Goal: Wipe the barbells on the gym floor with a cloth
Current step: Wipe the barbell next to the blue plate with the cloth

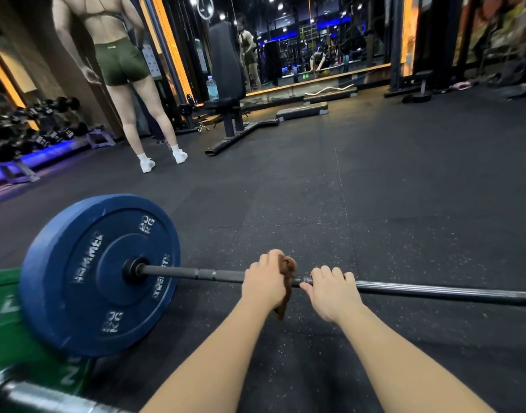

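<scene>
A dark barbell bar (434, 291) lies across the black rubber floor, with a blue 20 kg plate (86, 281) on its left end. My left hand (266, 283) grips a brown cloth (287, 289) wrapped around the bar just right of the plate. The cloth's tail hangs below the bar. My right hand (334, 293) curls over the bar right beside the cloth. A second barbell (47, 396) with a green plate (5, 323) lies at the lower left, close to me.
A person (127, 84) stands at the back left near a dumbbell rack (32, 123). A black bench (229, 93) with a water bottle (212, 88) stands behind the bar. Step platforms (303, 110) and a curl bar lie by the mirror wall.
</scene>
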The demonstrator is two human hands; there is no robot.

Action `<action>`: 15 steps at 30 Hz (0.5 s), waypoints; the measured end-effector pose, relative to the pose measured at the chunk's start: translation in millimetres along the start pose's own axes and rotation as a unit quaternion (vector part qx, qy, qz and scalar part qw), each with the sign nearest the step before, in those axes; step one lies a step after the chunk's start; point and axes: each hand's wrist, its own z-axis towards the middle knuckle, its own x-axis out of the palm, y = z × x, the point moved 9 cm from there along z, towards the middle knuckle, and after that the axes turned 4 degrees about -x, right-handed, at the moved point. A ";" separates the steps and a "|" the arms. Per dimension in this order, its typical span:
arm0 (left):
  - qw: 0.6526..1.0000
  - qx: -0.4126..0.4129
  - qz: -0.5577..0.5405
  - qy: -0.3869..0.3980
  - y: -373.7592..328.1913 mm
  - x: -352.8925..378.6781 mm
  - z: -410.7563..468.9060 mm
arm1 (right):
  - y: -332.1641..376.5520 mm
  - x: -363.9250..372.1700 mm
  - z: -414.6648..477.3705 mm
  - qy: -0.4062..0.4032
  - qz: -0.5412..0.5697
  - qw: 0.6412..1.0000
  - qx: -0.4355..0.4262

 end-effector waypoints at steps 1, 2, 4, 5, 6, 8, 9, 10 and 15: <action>1.000 0.022 0.002 -0.005 -8.5 3.0 -4.9 | 0.5 -1.2 -0.3 -0.004 -0.002 1.000 0.000; 0.999 0.040 0.005 -0.013 -14.4 4.6 -8.6 | 0.7 -2.0 -0.3 -0.005 -0.004 1.000 0.001; 0.998 0.057 0.011 -0.033 -16.0 4.0 -10.5 | 1.2 -3.0 -1.5 -0.003 -0.003 1.000 0.002; 0.997 0.062 0.021 -0.040 -13.4 3.0 -9.5 | 1.5 -3.5 -2.0 -0.001 -0.003 1.000 0.002; 0.996 0.066 0.038 -0.044 -9.6 2.0 -8.1 | 1.6 -3.3 -2.1 0.000 -0.003 1.000 0.002; 0.995 0.065 0.066 -0.046 1.0 -0.6 -4.6 | 1.4 -3.5 -2.0 -0.001 -0.005 1.000 0.002; 0.995 0.059 0.071 -0.046 7.3 -2.4 -2.7 | 1.4 -3.8 -1.9 -0.002 -0.007 1.000 0.002; 0.995 0.049 0.072 -0.044 14.9 -4.5 -0.5 | 1.5 -3.5 -1.8 -0.002 -0.006 1.000 0.002; 0.998 -0.019 0.055 -0.033 59.0 -18.8 11.3 | 0.6 1.5 -1.0 0.003 -0.009 1.000 0.005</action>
